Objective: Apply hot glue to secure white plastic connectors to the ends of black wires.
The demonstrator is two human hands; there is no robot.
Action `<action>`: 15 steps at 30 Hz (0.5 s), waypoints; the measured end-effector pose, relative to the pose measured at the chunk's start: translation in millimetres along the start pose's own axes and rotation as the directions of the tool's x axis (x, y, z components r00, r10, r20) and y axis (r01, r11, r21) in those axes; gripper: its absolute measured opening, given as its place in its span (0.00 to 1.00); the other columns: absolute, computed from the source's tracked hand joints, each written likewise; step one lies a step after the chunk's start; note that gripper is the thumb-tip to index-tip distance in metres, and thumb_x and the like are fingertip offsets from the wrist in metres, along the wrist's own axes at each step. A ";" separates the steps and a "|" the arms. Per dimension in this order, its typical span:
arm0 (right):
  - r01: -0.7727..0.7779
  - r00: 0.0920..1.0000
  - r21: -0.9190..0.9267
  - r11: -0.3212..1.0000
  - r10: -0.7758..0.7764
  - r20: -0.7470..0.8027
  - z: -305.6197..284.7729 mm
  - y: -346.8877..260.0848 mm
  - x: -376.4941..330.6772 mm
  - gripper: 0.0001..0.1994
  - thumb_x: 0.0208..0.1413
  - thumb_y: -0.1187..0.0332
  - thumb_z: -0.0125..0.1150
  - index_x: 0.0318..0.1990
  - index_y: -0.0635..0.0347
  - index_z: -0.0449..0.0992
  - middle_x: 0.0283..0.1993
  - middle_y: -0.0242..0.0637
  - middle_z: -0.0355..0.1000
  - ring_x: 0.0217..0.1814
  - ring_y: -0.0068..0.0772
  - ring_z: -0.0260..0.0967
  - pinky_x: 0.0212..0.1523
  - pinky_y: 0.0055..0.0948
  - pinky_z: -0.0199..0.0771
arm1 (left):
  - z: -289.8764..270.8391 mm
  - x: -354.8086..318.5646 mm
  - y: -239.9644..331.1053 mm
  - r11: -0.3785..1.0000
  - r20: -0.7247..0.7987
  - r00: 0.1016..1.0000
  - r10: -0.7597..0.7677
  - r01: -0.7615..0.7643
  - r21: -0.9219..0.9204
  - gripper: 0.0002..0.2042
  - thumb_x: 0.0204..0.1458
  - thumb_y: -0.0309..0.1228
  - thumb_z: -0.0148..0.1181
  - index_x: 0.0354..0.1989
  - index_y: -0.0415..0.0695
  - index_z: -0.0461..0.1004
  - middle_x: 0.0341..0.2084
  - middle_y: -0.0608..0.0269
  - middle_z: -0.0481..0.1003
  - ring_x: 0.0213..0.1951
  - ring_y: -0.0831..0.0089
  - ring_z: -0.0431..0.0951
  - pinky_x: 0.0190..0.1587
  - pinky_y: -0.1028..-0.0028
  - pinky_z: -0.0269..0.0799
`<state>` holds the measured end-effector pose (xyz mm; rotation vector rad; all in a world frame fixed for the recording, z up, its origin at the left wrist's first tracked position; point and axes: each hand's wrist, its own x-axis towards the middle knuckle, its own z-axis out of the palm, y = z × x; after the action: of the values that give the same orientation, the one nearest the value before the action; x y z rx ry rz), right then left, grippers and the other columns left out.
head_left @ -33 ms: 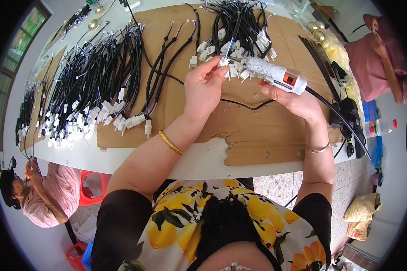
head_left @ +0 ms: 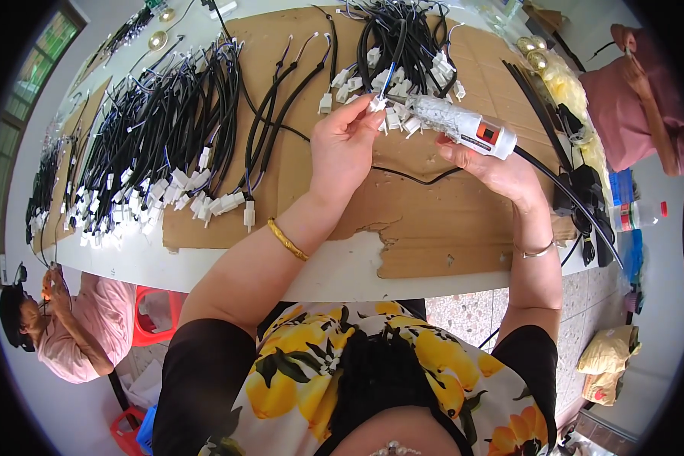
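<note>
My left hand (head_left: 345,144) pinches a small white plug connector (head_left: 378,104) at the end of a black cable, with blue and white wires (head_left: 388,79) running into it. In my right hand (head_left: 501,173) is a white corded hand tool (head_left: 467,131) with a red switch, its front part wrapped in crinkled silvery-clear film. Its thin tip points left and sits right beside the connector; whether they touch I cannot tell. Behind my fingertips lies a bundle of black cables (head_left: 403,38) with white connectors. The tool's black cord (head_left: 566,194) runs off to the right.
Brown cardboard (head_left: 448,216) with a torn front edge covers part of the white table (head_left: 334,270). A big pile of black cables (head_left: 175,121) lies left. Black adapters (head_left: 584,186) and a bottle (head_left: 640,214) are at right. Co-workers sit left (head_left: 83,334) and stand far right (head_left: 638,114).
</note>
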<state>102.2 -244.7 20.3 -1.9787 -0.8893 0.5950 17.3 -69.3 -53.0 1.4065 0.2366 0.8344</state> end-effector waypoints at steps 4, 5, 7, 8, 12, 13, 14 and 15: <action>0.015 1.000 0.067 0.998 -0.016 0.015 2.3 0.7 0.8 0.14 0.45 0.64 0.63 0.39 0.60 0.72 0.35 0.29 0.73 0.36 0.18 0.66 0.39 0.20 0.66 | -1.8 0.5 -0.6 1.000 0.010 1.000 -0.010 0.010 0.015 0.11 0.46 0.22 0.57 0.39 0.36 0.72 0.24 0.66 0.73 0.24 0.85 0.69 0.27 0.84 0.66; 0.006 1.000 0.034 0.999 -0.006 -0.001 3.6 -0.4 1.5 0.14 0.45 0.65 0.63 0.39 0.61 0.72 0.35 0.30 0.73 0.35 0.18 0.66 0.38 0.19 0.66 | -1.7 0.4 -0.6 0.999 0.014 1.000 -0.018 0.018 0.027 0.11 0.46 0.22 0.57 0.39 0.36 0.72 0.24 0.66 0.73 0.24 0.85 0.68 0.27 0.84 0.66; -0.001 1.000 0.001 1.000 0.001 -0.013 4.7 -1.1 1.9 0.14 0.45 0.66 0.63 0.39 0.61 0.73 0.34 0.30 0.72 0.35 0.18 0.66 0.38 0.19 0.66 | -1.9 0.2 -1.0 0.999 0.015 1.000 -0.026 0.025 0.039 0.11 0.45 0.22 0.57 0.39 0.37 0.73 0.24 0.66 0.73 0.24 0.85 0.68 0.27 0.84 0.65; 0.012 1.000 0.017 1.000 -0.012 -0.006 4.7 -0.9 1.9 0.13 0.45 0.67 0.63 0.38 0.62 0.73 0.34 0.30 0.72 0.34 0.18 0.66 0.37 0.19 0.66 | -2.4 0.2 -1.6 0.999 0.006 1.000 -0.026 0.026 0.039 0.11 0.45 0.22 0.57 0.39 0.36 0.73 0.23 0.66 0.73 0.24 0.85 0.68 0.27 0.84 0.65; -0.021 0.999 -0.132 0.991 0.016 -0.040 5.1 -0.1 3.1 0.13 0.45 0.67 0.63 0.37 0.62 0.73 0.33 0.31 0.73 0.35 0.18 0.66 0.38 0.19 0.67 | -2.3 0.1 -4.4 0.996 -0.013 0.999 -0.032 0.033 0.082 0.11 0.44 0.21 0.58 0.38 0.36 0.73 0.23 0.65 0.74 0.24 0.84 0.69 0.28 0.83 0.66; -0.020 0.999 -0.133 0.991 0.015 -0.037 5.7 0.3 3.1 0.13 0.45 0.67 0.63 0.37 0.62 0.73 0.33 0.31 0.73 0.35 0.18 0.66 0.38 0.19 0.67 | -2.5 0.3 -5.7 0.996 -0.017 0.999 -0.033 0.034 0.082 0.11 0.44 0.21 0.58 0.38 0.36 0.73 0.23 0.65 0.74 0.24 0.84 0.69 0.28 0.83 0.66; -0.001 0.999 -0.063 0.998 -0.001 -0.037 6.6 0.8 2.3 0.13 0.45 0.66 0.63 0.37 0.62 0.73 0.33 0.31 0.73 0.35 0.18 0.66 0.37 0.19 0.67 | -2.8 0.4 -7.2 0.997 -0.016 1.000 -0.005 0.007 0.073 0.11 0.43 0.21 0.58 0.38 0.36 0.73 0.23 0.64 0.74 0.24 0.83 0.69 0.28 0.83 0.66; 0.017 0.999 0.007 1.000 -0.017 -0.039 7.3 1.0 1.6 0.13 0.45 0.66 0.64 0.36 0.63 0.73 0.33 0.31 0.73 0.34 0.18 0.66 0.37 0.19 0.67 | -3.0 0.4 -8.0 0.998 -0.015 1.000 0.022 -0.021 0.065 0.11 0.43 0.21 0.58 0.38 0.36 0.73 0.23 0.64 0.74 0.24 0.83 0.70 0.29 0.82 0.66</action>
<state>98.6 -240.2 15.6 -1.9677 -0.8778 0.5477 18.7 -66.3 -60.9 1.4653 0.2632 0.8622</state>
